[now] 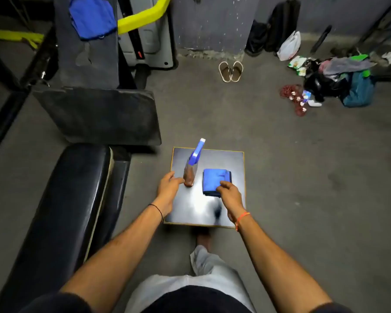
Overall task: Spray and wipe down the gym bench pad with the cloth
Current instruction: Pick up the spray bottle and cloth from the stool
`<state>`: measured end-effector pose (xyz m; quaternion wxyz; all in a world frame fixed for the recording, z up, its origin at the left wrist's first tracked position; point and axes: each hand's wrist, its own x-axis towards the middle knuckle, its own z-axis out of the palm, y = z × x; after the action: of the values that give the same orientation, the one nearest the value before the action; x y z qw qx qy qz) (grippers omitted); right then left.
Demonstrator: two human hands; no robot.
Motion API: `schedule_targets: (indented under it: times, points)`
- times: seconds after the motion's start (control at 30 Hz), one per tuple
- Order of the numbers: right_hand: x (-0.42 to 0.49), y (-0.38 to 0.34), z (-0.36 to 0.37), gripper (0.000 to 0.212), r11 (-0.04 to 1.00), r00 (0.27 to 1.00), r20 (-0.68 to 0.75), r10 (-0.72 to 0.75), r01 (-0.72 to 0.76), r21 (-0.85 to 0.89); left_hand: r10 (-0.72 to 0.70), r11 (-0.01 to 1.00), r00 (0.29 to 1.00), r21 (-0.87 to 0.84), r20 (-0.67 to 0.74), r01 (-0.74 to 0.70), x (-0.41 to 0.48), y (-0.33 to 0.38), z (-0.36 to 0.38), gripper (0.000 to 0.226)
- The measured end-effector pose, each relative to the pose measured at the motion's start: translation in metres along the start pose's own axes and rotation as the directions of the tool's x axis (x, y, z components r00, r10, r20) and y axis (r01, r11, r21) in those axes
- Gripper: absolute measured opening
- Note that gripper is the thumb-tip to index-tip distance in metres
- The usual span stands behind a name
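Note:
A spray bottle (191, 168) with a blue trigger head and a white nozzle stands on a small shiny square table (226, 159). Beside it on the right lies a folded blue cloth (215, 178). My left hand (168, 190) is at the bottle's base, fingers spread and touching it without a full grip. Over the cloth's near edge, my right hand (231, 197) rests its fingertips on the fabric. The long black bench pad (61, 206) runs along the left, with a second flat black pad (99, 116) beyond it.
A gym machine with yellow bars (142, 18) and a blue garment (92, 18) draped on it stands at the back left. A pair of sandals (231, 71), bags and scattered clothes (339, 82) lie on the grey floor at the back right. My foot (202, 241) is under the table's near edge.

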<state>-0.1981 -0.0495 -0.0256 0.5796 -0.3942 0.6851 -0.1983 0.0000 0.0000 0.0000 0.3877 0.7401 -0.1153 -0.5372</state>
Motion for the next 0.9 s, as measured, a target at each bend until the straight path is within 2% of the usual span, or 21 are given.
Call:
schedule_targets:
  times: [0.07,0.13,0.2,0.3,0.4,0.57,0.67,0.8,0.9]
  points:
    - [0.011,-0.004,-0.003,0.045,0.957,0.993,0.024,-0.118,0.12,-0.263,0.039,0.999,0.999,-0.002,-0.017,-0.039,0.002,0.005,0.006,0.108]
    - [0.02,0.001,-0.006,0.048,0.84,0.97,0.096,-0.226,0.243,-0.484,0.079,0.993,0.996,0.085,-0.037,-0.076,-0.008,0.014,0.013,0.096]
    - [0.029,0.003,-0.008,0.051,0.723,0.94,0.178,-0.291,0.338,-0.603,0.164,0.969,0.986,0.192,-0.041,-0.154,-0.004,0.015,0.016,0.092]
    - [0.041,0.007,-0.006,0.059,0.534,0.901,0.288,-0.326,0.427,-0.73,0.245,0.927,0.969,0.299,-0.02,-0.228,0.007,0.015,0.019,0.097]
    - [0.051,0.012,-0.001,0.069,0.441,0.884,0.346,-0.315,0.459,-0.771,0.322,0.893,0.947,0.326,0.018,-0.31,0.012,0.022,0.023,0.1]
    - [0.061,0.022,0.002,0.081,0.317,0.888,0.366,-0.277,0.445,-0.838,0.41,0.85,0.906,0.317,0.104,-0.421,0.02,0.034,0.027,0.096]
    - [0.073,0.023,0.002,0.084,0.226,0.884,0.387,-0.262,0.446,-0.866,0.467,0.816,0.872,0.308,0.145,-0.488,0.025,0.039,0.029,0.087]
    - [0.088,0.026,0.003,0.083,0.174,0.885,0.412,-0.217,0.45,-0.876,0.533,0.748,0.831,0.373,0.156,-0.55,0.026,0.041,0.032,0.066]
    - [0.09,0.019,0.004,0.073,0.165,0.883,0.413,-0.224,0.452,-0.876,0.52,0.764,0.845,0.375,0.125,-0.526,0.023,0.037,0.033,0.052]
